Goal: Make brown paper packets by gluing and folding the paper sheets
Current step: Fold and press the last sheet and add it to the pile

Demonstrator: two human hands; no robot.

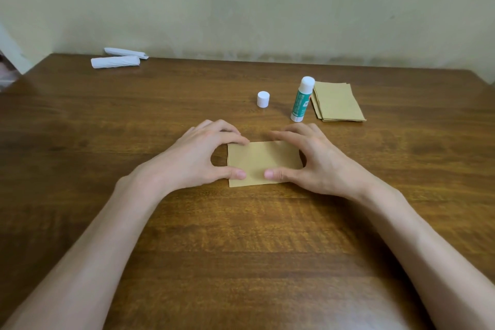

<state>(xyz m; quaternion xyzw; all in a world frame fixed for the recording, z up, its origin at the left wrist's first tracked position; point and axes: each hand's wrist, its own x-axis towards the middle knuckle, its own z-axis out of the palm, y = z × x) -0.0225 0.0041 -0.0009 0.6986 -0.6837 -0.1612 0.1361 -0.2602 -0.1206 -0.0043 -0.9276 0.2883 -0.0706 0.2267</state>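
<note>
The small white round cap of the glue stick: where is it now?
In the head view, the small white round cap stands on the brown wooden table, just left of the upright green-and-white glue stick, beyond the nearer brown paper sheet.

Glue stick point(302, 99) label unreadably small
</note>
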